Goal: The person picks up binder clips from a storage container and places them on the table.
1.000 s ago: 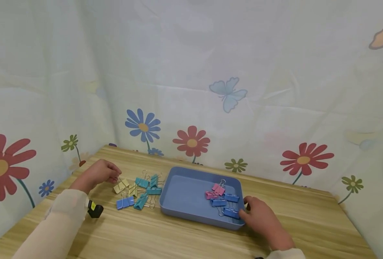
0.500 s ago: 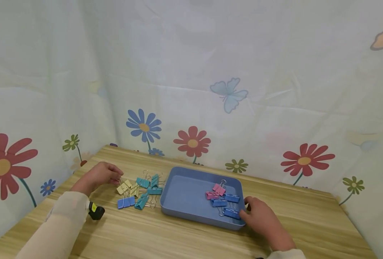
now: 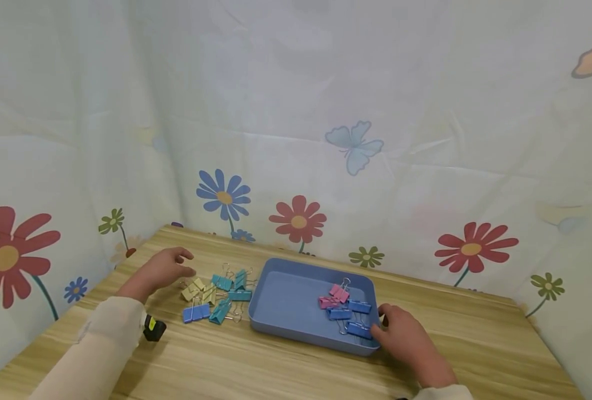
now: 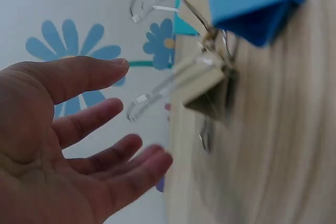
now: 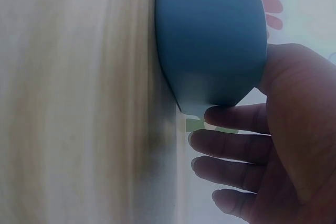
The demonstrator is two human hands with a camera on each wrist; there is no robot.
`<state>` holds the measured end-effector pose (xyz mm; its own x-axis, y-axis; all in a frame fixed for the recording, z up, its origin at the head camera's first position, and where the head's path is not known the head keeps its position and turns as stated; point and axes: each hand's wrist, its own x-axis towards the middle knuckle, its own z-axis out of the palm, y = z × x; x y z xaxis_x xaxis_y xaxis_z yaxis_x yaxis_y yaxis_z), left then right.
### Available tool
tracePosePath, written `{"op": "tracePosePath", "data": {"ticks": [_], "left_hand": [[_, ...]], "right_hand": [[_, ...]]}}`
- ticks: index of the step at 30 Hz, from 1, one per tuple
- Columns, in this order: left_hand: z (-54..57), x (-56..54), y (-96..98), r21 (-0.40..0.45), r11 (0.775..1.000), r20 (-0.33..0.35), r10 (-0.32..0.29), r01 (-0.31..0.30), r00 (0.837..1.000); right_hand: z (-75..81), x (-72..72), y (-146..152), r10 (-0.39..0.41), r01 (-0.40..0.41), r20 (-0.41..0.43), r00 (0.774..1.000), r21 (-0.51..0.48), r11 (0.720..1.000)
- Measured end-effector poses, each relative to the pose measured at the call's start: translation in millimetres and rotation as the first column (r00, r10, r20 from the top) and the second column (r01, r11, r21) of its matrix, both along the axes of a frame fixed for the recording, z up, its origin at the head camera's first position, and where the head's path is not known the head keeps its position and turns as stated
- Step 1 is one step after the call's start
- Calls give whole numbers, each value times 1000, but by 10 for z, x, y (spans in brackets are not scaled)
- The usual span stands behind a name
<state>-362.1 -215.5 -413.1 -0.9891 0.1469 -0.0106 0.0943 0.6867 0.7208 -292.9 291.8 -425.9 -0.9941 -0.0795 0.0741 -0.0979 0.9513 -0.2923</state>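
Fingers spread and holding nothing, my left hand (image 3: 162, 270) hovers just behind a pile of binder clips. Nearest to it is a yellow binder clip (image 4: 202, 85), whose wire handle points toward the fingertips in the left wrist view. Another yellow clip (image 3: 208, 293), a blue binder clip (image 3: 196, 313) and several teal binder clips (image 3: 239, 295) lie close together there. My right hand (image 3: 407, 339) grips the right end of a blue tray (image 3: 281, 311), thumb at the rim and fingers against the outer wall (image 5: 210, 40). Pink binder clips (image 3: 339, 292) and blue ones (image 3: 359, 329) lie in the tray's right part.
The tray stands on a wood-grain table (image 3: 286, 372), right of the loose clips. Behind the table hangs a pale curtain (image 3: 276, 139) with printed flowers and butterflies. A small black device (image 3: 154, 329) sits at my left wrist.
My left hand has let go of the yellow binder clip's wire handle, and its fingers have spread apart. The right hand and the tray stay as they were.
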Motion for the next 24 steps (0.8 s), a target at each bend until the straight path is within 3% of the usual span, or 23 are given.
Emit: {"op": "tracePosePath", "data": {"ticks": [2, 8, 16, 24], "left_hand": [[59, 1, 62, -72, 997, -39, 7, -10, 999], [233, 9, 298, -147, 989, -151, 9, -31, 988], [432, 98, 777, -123, 992, -258, -33, 1, 966], [517, 146, 1358, -60, 994, -290, -104, 91, 951]], "right_hand": [[2, -3, -4, 3, -3, -5, 1000, 1, 1000], [4, -9, -12, 6, -6, -10, 1000, -2, 1000], [6, 10, -2, 9, -9, -22, 1000, 8, 1000], [-4, 9, 0, 9, -9, -11, 1000, 9, 1000]]}}
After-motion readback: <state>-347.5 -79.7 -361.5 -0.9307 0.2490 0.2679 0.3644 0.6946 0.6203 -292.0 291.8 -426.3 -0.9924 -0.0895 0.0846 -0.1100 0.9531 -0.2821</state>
